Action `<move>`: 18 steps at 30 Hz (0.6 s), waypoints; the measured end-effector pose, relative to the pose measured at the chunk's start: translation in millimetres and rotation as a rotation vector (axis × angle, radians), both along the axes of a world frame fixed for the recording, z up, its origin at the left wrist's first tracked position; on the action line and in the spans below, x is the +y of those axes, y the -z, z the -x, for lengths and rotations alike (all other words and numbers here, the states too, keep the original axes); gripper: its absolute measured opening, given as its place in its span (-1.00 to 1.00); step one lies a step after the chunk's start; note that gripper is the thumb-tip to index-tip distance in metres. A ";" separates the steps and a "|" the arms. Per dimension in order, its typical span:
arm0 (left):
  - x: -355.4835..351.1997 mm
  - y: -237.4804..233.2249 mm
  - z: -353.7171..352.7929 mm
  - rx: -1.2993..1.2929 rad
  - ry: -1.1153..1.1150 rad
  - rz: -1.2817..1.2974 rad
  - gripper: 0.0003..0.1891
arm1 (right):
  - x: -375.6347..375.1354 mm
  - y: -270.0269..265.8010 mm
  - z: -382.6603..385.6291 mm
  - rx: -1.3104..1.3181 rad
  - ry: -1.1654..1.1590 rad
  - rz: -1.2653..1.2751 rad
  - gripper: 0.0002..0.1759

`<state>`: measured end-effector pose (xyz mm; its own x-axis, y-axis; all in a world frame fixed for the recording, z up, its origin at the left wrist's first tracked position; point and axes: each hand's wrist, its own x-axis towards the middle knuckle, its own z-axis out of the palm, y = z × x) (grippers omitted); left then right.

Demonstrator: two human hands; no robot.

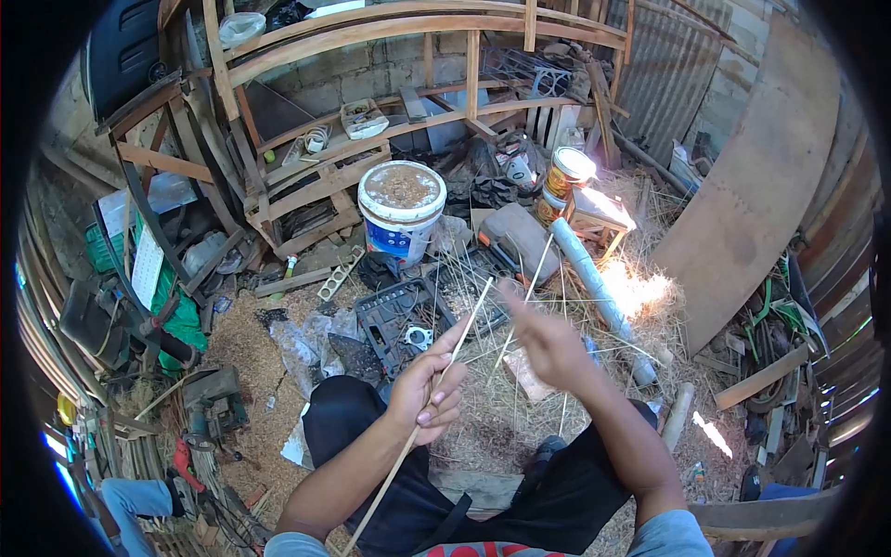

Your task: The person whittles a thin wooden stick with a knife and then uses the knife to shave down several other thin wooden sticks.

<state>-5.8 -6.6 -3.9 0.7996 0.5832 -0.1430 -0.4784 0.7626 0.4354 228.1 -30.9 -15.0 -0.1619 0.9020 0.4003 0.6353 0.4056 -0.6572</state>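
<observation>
My left hand (429, 395) is closed around a long thin wooden strip (390, 481), perhaps split bamboo. The strip slants from my lap up past my fingers to its tip in front of me. My right hand (554, 351) is raised to the right of that tip, apart from it. Motion smears its fingers, and I cannot make out whether anything is between them. Just beyond the right hand, another thin strip (542, 268) stands at a slant, with several more strips around it over the straw-littered floor.
An open tool case (390, 320) lies ahead, before a white-and-blue bucket (402, 243). A pale pole (594, 278) leans by a small wooden stool (601, 210). A large board (752, 195) rests at right. A power tool (213, 408) sits at left.
</observation>
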 end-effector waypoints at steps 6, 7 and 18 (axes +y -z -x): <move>-2.9 7.5 1.0 0.073 -0.063 -0.022 -0.54 | -9.5 1.0 38.4 -0.221 -0.115 -0.107 -0.22; -2.5 8.4 0.6 0.074 -0.068 -0.017 -0.55 | -7.1 2.4 36.2 -0.268 -0.092 -0.126 -0.21; -13.7 -7.4 -5.7 0.058 0.056 -0.118 -0.40 | 29.5 2.4 -34.7 0.050 0.389 -0.121 -0.36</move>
